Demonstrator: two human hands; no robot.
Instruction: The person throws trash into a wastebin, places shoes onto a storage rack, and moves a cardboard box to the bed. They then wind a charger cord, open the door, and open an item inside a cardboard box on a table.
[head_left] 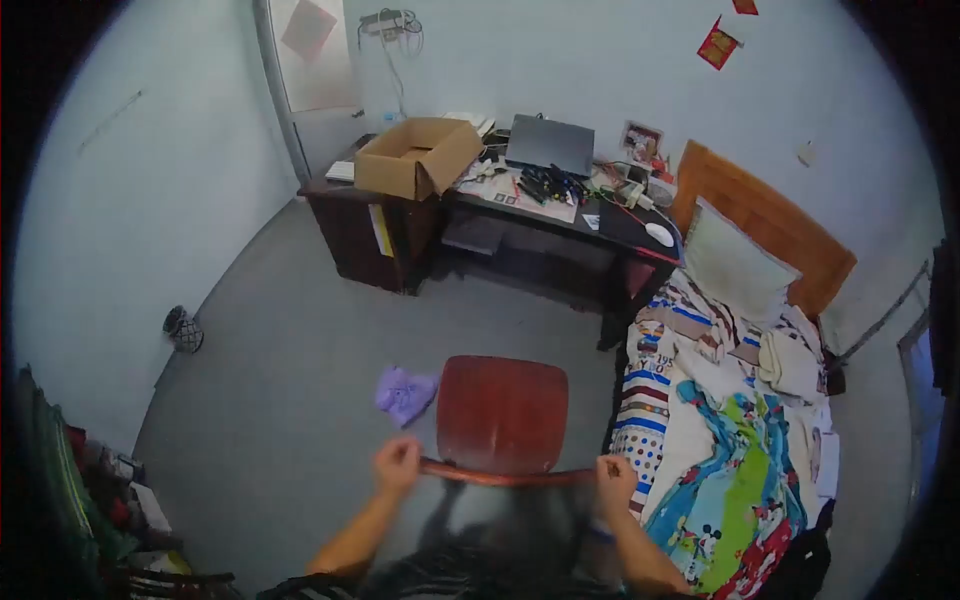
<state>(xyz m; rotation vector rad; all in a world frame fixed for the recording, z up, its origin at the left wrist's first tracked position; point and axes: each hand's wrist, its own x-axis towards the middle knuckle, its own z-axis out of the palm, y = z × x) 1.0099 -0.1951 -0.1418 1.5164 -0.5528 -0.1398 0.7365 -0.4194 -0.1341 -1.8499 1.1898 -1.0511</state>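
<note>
A chair with a reddish-brown seat [503, 412] stands in front of me, its curved backrest top rail [500, 478] nearest my body. My left hand [398, 464] is closed on the left end of that rail. At the right end, my right hand [616, 480] grips the rail too, fingers curled. A crumpled purple plastic bag [406, 395] lies on the floor just left of the seat. The chair's lower parts are dark and mostly hidden.
Ahead stands a dark desk [365, 245] with an open cardboard box [440, 160], a laptop [550, 146], pens and a white mouse [659, 235]. A bed [740, 470] with patterned bedding runs along the right. A small wastebasket [183, 329] sits by the left wall.
</note>
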